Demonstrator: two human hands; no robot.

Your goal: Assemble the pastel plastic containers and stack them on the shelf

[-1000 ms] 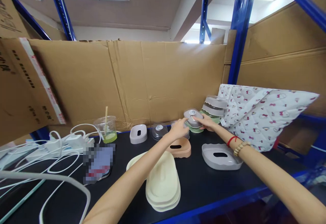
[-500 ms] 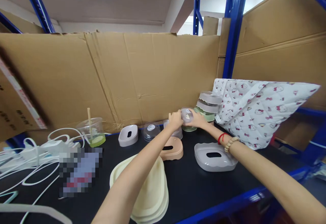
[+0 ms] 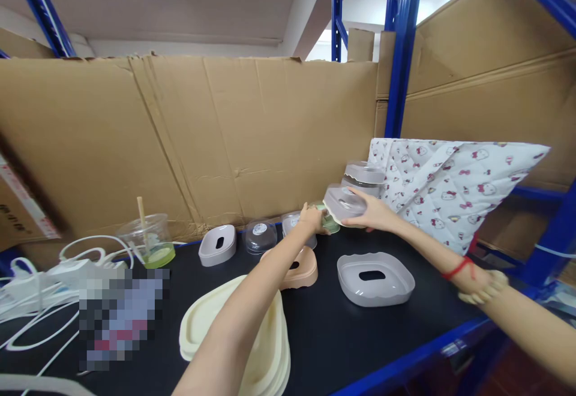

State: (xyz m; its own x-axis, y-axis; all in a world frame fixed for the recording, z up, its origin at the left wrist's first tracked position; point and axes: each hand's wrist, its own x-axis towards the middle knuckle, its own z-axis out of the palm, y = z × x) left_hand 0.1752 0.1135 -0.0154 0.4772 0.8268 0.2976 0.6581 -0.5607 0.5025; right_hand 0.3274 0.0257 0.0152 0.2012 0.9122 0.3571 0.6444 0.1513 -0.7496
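— Where's the grey lid [image 3: 345,203]?
— Lifted above the bench [image 3: 360,336], right hand [image 3: 375,216] fingers gripping it from its 3 o'clock side.
— The left hand [image 3: 311,218]?
— At the lid's 9 o'clock, fingers closed on a green piece [image 3: 330,223].

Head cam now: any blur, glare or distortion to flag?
Head view: wide-angle bend in the blue rack posts and the cardboard wall; ceiling lights blown out at top right; a pixelated patch on the black table; left edge smeared; beaded bracelet motion-blurred. Right hand holding the grey tray and left hand at the green piece stay fairly sharp.
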